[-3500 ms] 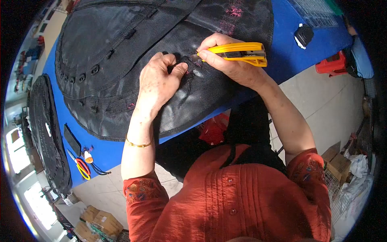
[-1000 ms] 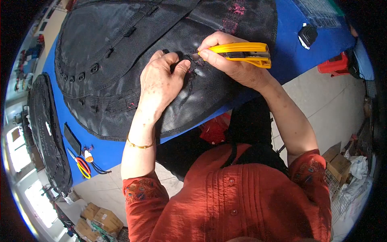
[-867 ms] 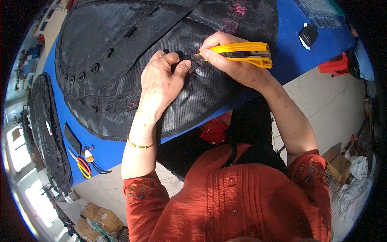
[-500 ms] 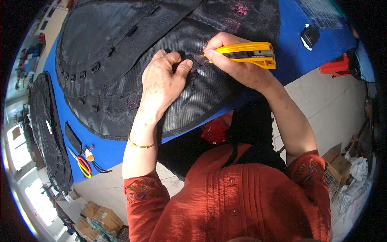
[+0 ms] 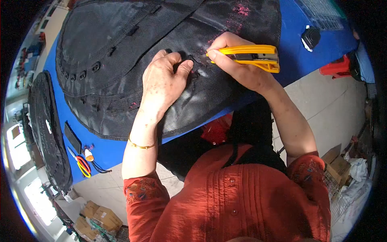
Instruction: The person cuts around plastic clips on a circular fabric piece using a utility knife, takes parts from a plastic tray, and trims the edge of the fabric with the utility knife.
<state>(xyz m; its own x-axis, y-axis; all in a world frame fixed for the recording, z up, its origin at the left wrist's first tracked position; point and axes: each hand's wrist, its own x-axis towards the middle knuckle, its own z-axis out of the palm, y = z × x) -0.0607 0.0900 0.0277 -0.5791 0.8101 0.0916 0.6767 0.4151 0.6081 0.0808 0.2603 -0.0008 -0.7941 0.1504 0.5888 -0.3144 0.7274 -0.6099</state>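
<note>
A large black fabric piece (image 5: 209, 90) with rows of small fittings and pink thread bits covers most of the blue table. My left hand (image 5: 165, 76) pinches a folded bit of this fabric between thumb and curled fingers. Just to its right, my right hand (image 5: 238, 64) grips a yellow utility knife (image 5: 258, 56). The knife's tip points left, close to the fabric by my left thumb, and a small gap shows between the two hands. Fingers hide part of the pinched fabric.
On the blue table (image 5: 100, 155) at left lie a dark phone-like slab (image 5: 73, 137), scissors (image 5: 83, 166) and a small bottle (image 5: 88, 154). Another black fabric piece (image 5: 46, 133) stands at the left edge. A black object (image 5: 311, 38) lies at right, near a red stool (image 5: 336, 67).
My right hand and the knife have moved slightly right, away from my left thumb. My left hand keeps its pinch and has shifted only slightly.
</note>
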